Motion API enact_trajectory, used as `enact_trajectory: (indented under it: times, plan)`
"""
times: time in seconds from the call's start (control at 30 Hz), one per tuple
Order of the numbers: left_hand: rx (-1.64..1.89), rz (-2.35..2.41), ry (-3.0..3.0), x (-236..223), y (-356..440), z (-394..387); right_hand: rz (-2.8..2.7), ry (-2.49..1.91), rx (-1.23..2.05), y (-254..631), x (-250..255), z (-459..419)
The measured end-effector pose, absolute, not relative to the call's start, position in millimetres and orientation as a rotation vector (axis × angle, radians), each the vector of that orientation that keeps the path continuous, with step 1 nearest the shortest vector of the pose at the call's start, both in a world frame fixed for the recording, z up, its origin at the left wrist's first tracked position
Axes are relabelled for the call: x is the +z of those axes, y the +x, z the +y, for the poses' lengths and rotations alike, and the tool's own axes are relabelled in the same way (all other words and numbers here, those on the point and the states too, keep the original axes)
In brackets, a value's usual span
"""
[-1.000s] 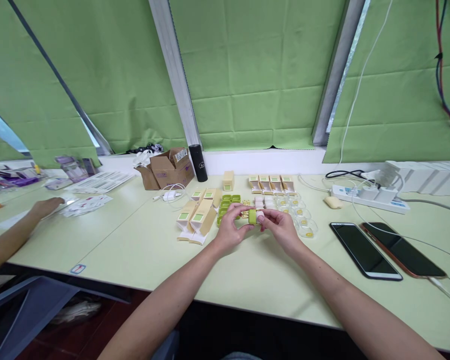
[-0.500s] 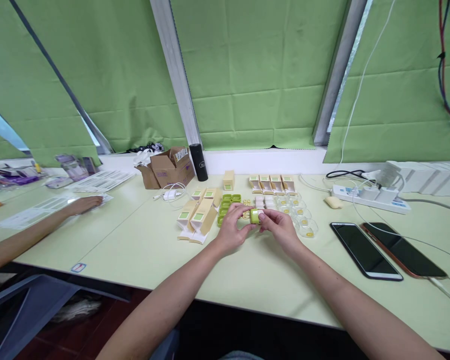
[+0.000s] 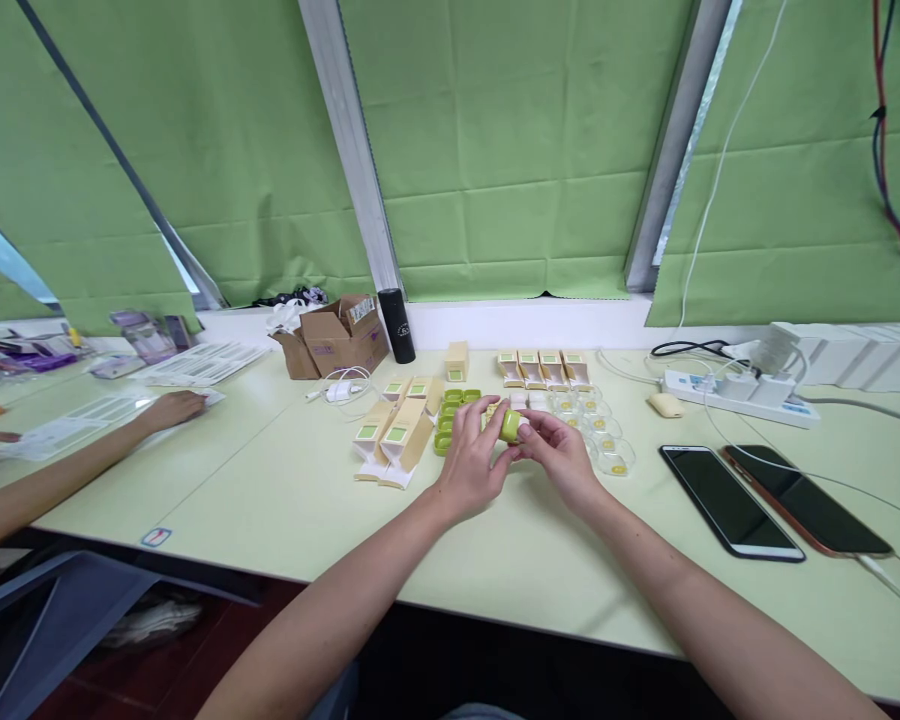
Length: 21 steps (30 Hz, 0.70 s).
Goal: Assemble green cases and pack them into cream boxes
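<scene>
A small rounded green-and-white case (image 3: 509, 426) is held above the table between my two hands. My left hand (image 3: 471, 462) has its fingers closed around its left side. My right hand (image 3: 561, 458) pinches its right end, thumb against it. Behind my left hand stand several small green square cups (image 3: 451, 408), partly covered by the fingers. Small white blocks (image 3: 537, 400) sit just beyond the case. To the right of them are clear lidded domes (image 3: 613, 456) with yellow spots. Cream cartons (image 3: 406, 436) with green windows lie open left of my left hand.
More cream cartons (image 3: 544, 368) line the back, near a black bottle (image 3: 396, 326) and a cardboard box (image 3: 345, 338). Two phones (image 3: 731, 500) and a power strip (image 3: 742, 397) with cables lie right. A co-worker's hand (image 3: 172, 410) rests on sheets at left.
The green case has been turned and tilted in my fingers, and my left fingers have shifted up around it. At left, the co-worker's hand has moved right across the sheets; another hand now shows.
</scene>
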<state>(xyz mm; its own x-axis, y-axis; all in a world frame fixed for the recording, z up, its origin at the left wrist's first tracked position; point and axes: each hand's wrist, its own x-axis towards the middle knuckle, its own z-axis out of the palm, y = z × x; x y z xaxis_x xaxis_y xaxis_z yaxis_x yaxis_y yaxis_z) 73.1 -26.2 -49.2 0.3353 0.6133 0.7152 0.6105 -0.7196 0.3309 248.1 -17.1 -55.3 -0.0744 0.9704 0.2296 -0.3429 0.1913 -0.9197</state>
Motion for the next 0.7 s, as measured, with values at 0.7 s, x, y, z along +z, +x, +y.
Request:
enact_trajectory:
  times: [0.7]
  plan:
    - [1.404, 1.066, 2.015, -59.9, 75.6, -17.0, -1.391, -0.785, 1.065, 251.1, -62.9, -16.8]
